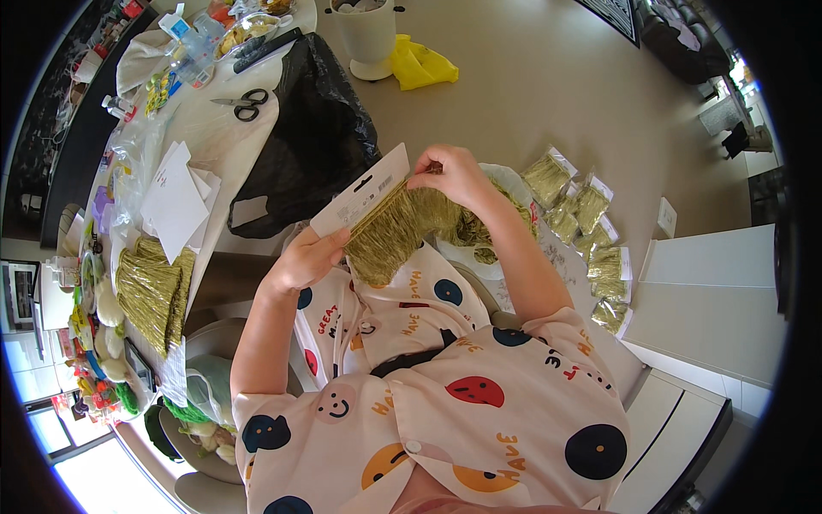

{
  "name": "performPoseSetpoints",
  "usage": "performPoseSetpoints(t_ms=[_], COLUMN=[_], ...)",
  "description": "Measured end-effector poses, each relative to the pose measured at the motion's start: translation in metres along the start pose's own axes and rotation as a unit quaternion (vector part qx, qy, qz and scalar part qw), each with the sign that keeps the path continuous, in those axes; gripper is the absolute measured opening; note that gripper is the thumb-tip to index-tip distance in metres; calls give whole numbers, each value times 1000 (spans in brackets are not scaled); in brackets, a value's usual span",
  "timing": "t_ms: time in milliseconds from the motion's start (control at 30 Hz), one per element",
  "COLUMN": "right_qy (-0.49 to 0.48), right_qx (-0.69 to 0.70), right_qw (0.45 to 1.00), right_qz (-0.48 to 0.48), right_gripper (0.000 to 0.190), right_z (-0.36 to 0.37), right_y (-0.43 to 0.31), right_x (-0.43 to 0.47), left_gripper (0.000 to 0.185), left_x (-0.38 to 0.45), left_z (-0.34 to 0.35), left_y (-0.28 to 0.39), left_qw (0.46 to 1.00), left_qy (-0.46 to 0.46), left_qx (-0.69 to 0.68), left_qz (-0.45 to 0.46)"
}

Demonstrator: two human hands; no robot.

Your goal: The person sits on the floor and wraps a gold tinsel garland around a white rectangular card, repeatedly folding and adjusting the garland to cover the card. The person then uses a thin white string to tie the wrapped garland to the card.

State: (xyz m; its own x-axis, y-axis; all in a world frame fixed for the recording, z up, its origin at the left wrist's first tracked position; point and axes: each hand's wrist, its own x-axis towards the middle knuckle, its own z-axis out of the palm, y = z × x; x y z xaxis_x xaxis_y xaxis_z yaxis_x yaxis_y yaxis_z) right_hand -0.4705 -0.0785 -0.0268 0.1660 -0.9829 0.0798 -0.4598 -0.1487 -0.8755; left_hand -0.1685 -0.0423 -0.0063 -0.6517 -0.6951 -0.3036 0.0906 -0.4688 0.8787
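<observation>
In front of my lap I have a white header card point(361, 191) with a hang slot and printing, tilted up to the right. My left hand point(313, 258) grips its lower left end, thumb on top. Along the card's lower edge hangs a gold-green raffia-like fringe point(382, 243). At the far end of the card, my right hand point(453, 177) pinches the fringe's top band between thumb and fingers. More loose fringe trails beneath that hand towards a white plastic bag point(504, 172) holding similar strands; my right forearm partly hides the bag.
On the table point(241, 148) at left lie scissors point(245, 103), white cards point(176, 199) and folded fringe point(154, 289). A black plastic bag point(314, 138) hangs over its edge. Packaged fringes point(591, 205) lie on the floor at right. Beyond stand a bin point(365, 38) and yellow bag point(420, 63).
</observation>
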Motion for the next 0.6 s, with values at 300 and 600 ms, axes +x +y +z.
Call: performPoseSetpoints(t_ms=[300,600], right_qy=[-46,-143], right_qx=[-8,215], right_qw=[999,965], right_qz=[7,36], right_gripper=[20,19], right_z=[-2,3], right_y=[5,27], right_x=[3,2], left_gripper=[44,45], left_x=[-4,-8], left_z=[8,-25], left_y=[6,7], left_qw=[999,998], left_qy=[-5,-35], left_qx=[-32,-28], left_qz=[7,-53])
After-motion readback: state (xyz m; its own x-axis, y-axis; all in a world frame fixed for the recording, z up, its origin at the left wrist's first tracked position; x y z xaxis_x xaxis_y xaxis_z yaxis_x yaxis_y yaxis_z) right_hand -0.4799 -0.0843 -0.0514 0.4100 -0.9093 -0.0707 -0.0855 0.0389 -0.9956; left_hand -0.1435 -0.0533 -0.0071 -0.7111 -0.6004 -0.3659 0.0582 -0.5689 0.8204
